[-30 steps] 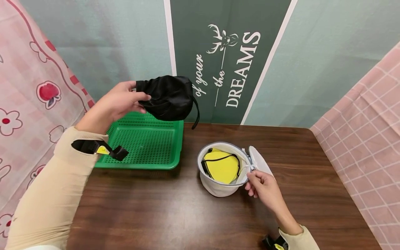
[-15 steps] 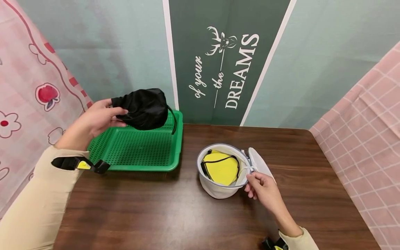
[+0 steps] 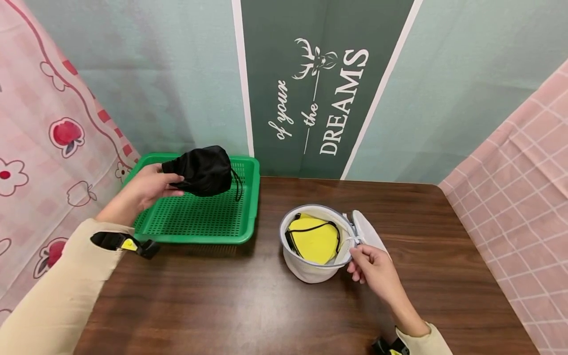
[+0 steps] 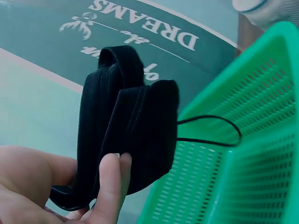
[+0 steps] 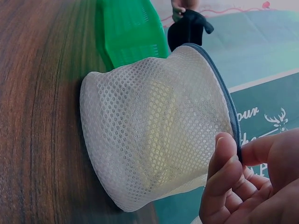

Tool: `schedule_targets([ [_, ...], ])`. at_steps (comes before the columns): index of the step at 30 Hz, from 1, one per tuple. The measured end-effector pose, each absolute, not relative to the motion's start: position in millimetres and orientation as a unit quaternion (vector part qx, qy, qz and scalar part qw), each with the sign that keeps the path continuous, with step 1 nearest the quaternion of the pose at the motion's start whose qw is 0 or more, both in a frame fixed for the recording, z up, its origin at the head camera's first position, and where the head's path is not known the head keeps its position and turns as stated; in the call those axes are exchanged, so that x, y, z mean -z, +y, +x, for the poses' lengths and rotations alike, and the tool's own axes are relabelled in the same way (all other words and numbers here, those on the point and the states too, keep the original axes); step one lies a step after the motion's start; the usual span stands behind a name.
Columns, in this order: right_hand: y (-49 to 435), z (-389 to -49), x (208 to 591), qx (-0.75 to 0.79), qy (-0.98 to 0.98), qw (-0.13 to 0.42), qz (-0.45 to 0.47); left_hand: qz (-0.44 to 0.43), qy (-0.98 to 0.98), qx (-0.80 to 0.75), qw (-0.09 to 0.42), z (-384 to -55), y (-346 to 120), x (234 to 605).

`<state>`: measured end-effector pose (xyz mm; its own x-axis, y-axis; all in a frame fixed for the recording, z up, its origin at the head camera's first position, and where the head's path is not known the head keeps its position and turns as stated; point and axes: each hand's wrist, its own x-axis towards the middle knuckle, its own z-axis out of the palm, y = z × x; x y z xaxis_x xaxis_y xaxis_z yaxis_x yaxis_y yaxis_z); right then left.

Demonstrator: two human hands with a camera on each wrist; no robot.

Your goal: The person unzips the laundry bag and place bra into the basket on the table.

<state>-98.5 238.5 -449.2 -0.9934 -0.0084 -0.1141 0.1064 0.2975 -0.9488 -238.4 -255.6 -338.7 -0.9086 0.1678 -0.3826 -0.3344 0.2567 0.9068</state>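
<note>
My left hand (image 3: 153, 187) pinches the edge of a black cloth pouch (image 3: 206, 170) with a thin cord loop hanging from its far end. The pouch overlaps the back of the green basket (image 3: 254, 207) in the head view. In the left wrist view, the thumb and fingers grip the fabric near the pouch's mouth (image 4: 100, 135). My right hand (image 3: 374, 268) pinches the zippered rim of a round white mesh laundry bag (image 3: 306, 271), which stands upright with its lid folded back to the right. Inside lies a yellow item (image 3: 315, 239) with a black cord across it.
The basket stands on the brown wooden table (image 3: 248, 305), at the back left. A green printed cloth (image 3: 275, 44) hangs behind. Pink patterned cloths flank both sides, the left one (image 3: 40, 162) close to my left arm.
My left hand has carried the black pouch left and down, from in front of the back cloth to over the basket. My right hand and the mesh bag stay put.
</note>
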Motion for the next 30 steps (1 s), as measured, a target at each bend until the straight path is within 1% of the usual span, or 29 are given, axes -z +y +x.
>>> schedule_targets([
  [10, 238, -99, 449, 0.591, 0.805, 0.050, 0.028, -0.063, 0.754, -0.607, 0.241, -241, -239, 364],
  [16, 239, -99, 449, 0.593, 0.803, 0.050, 0.028, -0.086, 0.740, -0.621, 0.245, -245, -225, 372],
  [26, 240, -100, 451, 0.592, 0.804, 0.048, 0.024, -0.120, 0.749, -0.600, 0.254, -252, -202, 385],
  [30, 241, -100, 450, 0.592, 0.804, 0.049, 0.028, -0.126, 0.738, -0.606, 0.268, -253, -198, 387],
])
